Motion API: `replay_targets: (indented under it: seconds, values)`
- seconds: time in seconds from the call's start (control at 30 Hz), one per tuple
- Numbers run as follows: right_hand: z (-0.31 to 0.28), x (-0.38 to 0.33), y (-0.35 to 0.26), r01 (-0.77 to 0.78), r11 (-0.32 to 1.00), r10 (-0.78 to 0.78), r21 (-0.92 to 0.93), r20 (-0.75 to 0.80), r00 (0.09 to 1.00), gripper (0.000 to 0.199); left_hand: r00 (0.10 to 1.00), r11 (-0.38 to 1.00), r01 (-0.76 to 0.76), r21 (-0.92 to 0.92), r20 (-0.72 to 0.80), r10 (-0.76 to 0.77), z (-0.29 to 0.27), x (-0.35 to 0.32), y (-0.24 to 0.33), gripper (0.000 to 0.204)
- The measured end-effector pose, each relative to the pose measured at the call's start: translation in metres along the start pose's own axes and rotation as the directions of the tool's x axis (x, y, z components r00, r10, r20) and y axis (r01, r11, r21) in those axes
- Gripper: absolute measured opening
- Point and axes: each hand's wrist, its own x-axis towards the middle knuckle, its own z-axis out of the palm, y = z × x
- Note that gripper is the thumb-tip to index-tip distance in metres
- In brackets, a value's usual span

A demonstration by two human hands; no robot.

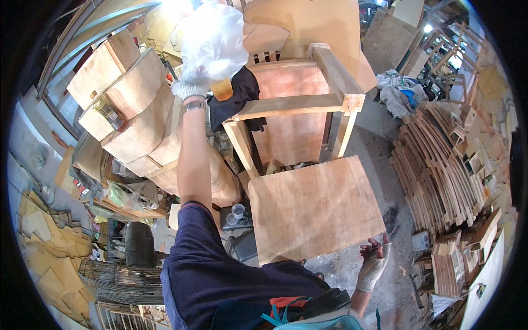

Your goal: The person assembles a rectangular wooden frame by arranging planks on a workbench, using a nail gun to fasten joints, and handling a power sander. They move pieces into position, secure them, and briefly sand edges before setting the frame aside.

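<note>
At the upper left my left arm reaches far out, and my left hand in a white knit glove grips a bulging, cloudy clear plastic bag. What the bag contains is hard to make out. Just right of that wrist, a dark cloth and a small yellowish-brown piece lie on the corner of a wooden frame. Before me is a flat plywood panel. Off its near right corner hangs my right hand, in a glove with bare fingertips, fingers loosely bent and apart, holding nothing.
Curved plywood pieces are stacked at left, with a bottle on them. Clear plastic cups stand beside the panel. Bent wooden slats are piled at right, near plastic bags. A wire coil lies lower left.
</note>
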Motion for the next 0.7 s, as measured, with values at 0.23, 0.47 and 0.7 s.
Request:
replay_targets:
  seconds: [0.23,0.47,0.7]
  values:
    - [-0.006,-0.004,0.012,0.032,0.999,-0.032,-0.007,-0.006,0.999,0.071,0.817,-0.584,0.212,-0.784,0.47,-0.335,0.079,-0.091,-0.036,0.057]
    - [-0.008,-0.013,0.01,-0.016,0.999,0.014,-0.029,-0.082,0.997,0.077,0.718,-0.661,0.355,-0.661,0.645,-0.26,0.142,-0.163,-0.086,0.069]
    - [0.017,-0.02,-0.005,-0.075,0.993,0.058,-0.096,-0.17,0.984,0.058,0.589,-0.445,0.523,-0.727,0.686,-0.428,0.225,-0.283,-0.058,0.082]
